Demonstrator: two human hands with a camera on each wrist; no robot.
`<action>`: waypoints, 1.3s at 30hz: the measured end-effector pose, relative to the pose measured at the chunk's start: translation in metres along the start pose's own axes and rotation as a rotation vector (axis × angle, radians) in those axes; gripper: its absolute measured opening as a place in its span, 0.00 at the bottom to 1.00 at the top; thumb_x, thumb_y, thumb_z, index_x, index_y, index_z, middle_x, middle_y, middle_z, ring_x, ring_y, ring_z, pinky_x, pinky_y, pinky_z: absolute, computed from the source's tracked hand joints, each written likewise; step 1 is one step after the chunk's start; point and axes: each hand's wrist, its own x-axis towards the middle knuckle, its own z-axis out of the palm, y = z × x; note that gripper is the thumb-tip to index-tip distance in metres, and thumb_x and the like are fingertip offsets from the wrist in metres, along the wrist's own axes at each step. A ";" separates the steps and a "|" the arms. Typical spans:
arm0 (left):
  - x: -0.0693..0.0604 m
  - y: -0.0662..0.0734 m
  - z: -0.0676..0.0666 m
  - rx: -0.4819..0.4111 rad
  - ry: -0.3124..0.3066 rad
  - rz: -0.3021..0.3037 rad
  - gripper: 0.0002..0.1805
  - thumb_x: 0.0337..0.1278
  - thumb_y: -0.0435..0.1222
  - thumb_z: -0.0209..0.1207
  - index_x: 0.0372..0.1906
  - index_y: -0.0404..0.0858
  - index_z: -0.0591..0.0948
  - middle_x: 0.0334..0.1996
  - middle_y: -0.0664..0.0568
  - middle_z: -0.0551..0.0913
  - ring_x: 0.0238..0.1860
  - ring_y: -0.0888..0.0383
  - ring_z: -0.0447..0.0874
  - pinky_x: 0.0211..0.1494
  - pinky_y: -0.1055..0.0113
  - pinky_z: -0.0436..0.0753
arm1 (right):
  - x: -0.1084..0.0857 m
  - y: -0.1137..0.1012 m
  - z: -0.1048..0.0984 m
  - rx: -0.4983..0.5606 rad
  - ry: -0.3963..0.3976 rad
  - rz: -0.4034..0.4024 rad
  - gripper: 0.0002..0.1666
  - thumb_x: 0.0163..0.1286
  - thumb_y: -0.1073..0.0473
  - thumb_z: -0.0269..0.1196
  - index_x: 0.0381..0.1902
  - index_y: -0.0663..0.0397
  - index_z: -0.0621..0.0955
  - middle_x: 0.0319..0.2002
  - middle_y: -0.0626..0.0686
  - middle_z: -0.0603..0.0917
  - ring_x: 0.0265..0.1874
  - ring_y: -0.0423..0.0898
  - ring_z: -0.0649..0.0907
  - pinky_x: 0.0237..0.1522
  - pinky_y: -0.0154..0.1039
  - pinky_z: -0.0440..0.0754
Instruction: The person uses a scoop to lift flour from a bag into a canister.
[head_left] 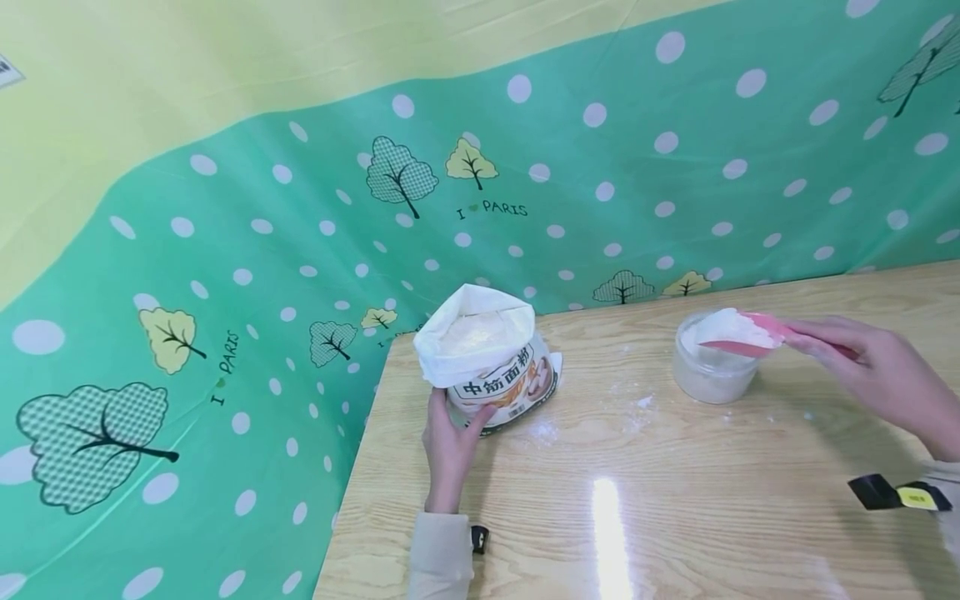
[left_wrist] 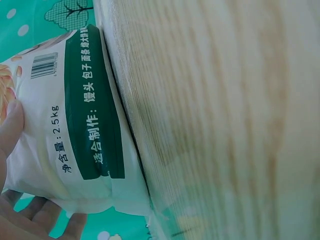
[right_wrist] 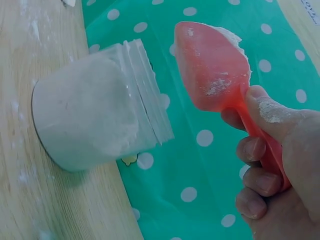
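Note:
A white flour bag (head_left: 495, 383) with its top rolled open stands at the back left of the table, flour showing inside. My left hand (head_left: 448, 437) holds its lower left side, thumb on the front and fingers around the side, as the left wrist view also shows. My right hand (right_wrist: 285, 150) grips the handle of a pink scoop (right_wrist: 215, 67), which carries a heap of white flour. The scoop is above a clear round jar (right_wrist: 90, 107), apart from its rim. Flour fills much of the jar, and white powder sticks to my right thumb.
The wooden table (head_left: 555, 500) has white flour spots between bag and jar. Behind it and to the left hangs a green, dotted cloth (head_left: 570, 183). Black straps sit at both wrists.

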 end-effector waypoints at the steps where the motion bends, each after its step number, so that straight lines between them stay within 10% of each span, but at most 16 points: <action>1: 0.000 0.000 0.000 0.001 0.000 0.000 0.52 0.43 0.59 0.72 0.73 0.49 0.62 0.68 0.51 0.72 0.71 0.49 0.68 0.74 0.47 0.66 | 0.000 0.001 -0.001 -0.007 -0.004 -0.003 0.15 0.71 0.66 0.62 0.53 0.69 0.83 0.50 0.76 0.81 0.43 0.06 0.61 0.34 0.06 0.64; 8: 0.000 0.000 0.000 -0.008 0.001 -0.004 0.52 0.43 0.59 0.72 0.73 0.49 0.62 0.68 0.51 0.72 0.71 0.49 0.68 0.74 0.47 0.67 | -0.001 0.004 -0.005 -0.117 -0.040 -0.022 0.15 0.69 0.64 0.64 0.50 0.70 0.84 0.43 0.73 0.84 0.35 0.13 0.64 0.27 0.11 0.64; 15: -0.002 0.000 0.000 -0.012 0.002 -0.019 0.51 0.43 0.59 0.72 0.73 0.49 0.62 0.69 0.52 0.72 0.71 0.49 0.67 0.74 0.47 0.66 | 0.002 0.005 -0.006 -0.202 -0.081 -0.076 0.14 0.67 0.66 0.66 0.48 0.68 0.85 0.43 0.71 0.85 0.42 0.69 0.82 0.37 0.30 0.80; 20: -0.001 0.002 0.000 -0.019 -0.005 -0.023 0.52 0.44 0.59 0.71 0.74 0.50 0.60 0.70 0.52 0.70 0.72 0.49 0.65 0.75 0.46 0.64 | 0.010 0.001 -0.010 -0.261 -0.131 -0.084 0.14 0.64 0.68 0.67 0.47 0.71 0.84 0.43 0.74 0.84 0.43 0.72 0.82 0.41 0.67 0.79; 29: 0.000 0.002 0.000 -0.005 -0.013 -0.038 0.52 0.45 0.58 0.71 0.75 0.50 0.60 0.70 0.52 0.69 0.73 0.50 0.65 0.76 0.47 0.64 | 0.029 -0.012 -0.018 -0.379 -0.229 -0.116 0.15 0.64 0.65 0.68 0.46 0.71 0.85 0.26 0.51 0.82 0.23 0.46 0.74 0.22 0.36 0.72; 39: 0.001 0.002 -0.001 -0.015 -0.007 -0.028 0.51 0.44 0.58 0.72 0.73 0.49 0.62 0.69 0.51 0.72 0.71 0.49 0.67 0.74 0.46 0.66 | 0.044 -0.023 -0.022 -0.426 -0.320 -0.110 0.16 0.64 0.60 0.69 0.44 0.67 0.86 0.29 0.52 0.85 0.25 0.47 0.79 0.27 0.44 0.82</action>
